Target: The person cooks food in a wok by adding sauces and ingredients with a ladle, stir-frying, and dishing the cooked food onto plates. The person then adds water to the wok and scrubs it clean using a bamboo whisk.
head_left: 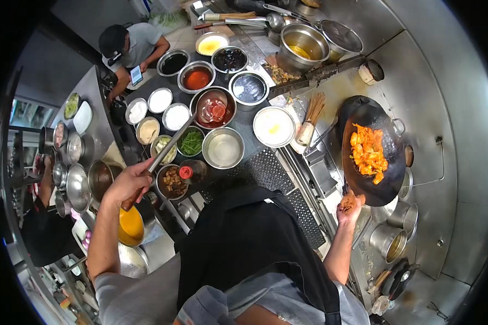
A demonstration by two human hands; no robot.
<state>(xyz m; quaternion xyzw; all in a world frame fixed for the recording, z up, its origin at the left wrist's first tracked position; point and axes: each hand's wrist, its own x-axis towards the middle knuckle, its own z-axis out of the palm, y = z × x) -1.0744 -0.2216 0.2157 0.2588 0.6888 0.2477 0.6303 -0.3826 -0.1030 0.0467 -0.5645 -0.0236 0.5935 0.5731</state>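
Observation:
A long-handled ladle (pixel 172 143) is in my left hand (pixel 129 183), its fingers wrapped round the wooden handle end. The ladle's bowl rests in a metal bowl of red sauce (pixel 225 118). On the right, my right hand (pixel 350 208) grips a cloth-like brown wad at the near edge of a dark wok (pixel 363 181). Orange-coated food pieces (pixel 369 153) lie in the wok, which is tilted. Close to the ladle's shaft are a bowl of chopped greens (pixel 191 142), a bowl of brown bits (pixel 172 182) and a bottle with a red cap (pixel 186 172).
Sauce and powder bowls, such as a white one (pixel 274 127), cover the counter ahead. A bamboo brush (pixel 311 119) lies left of the wok. Metal pots (pixel 302 49) stand at the back. A person with a phone (pixel 136 75) is at the upper left.

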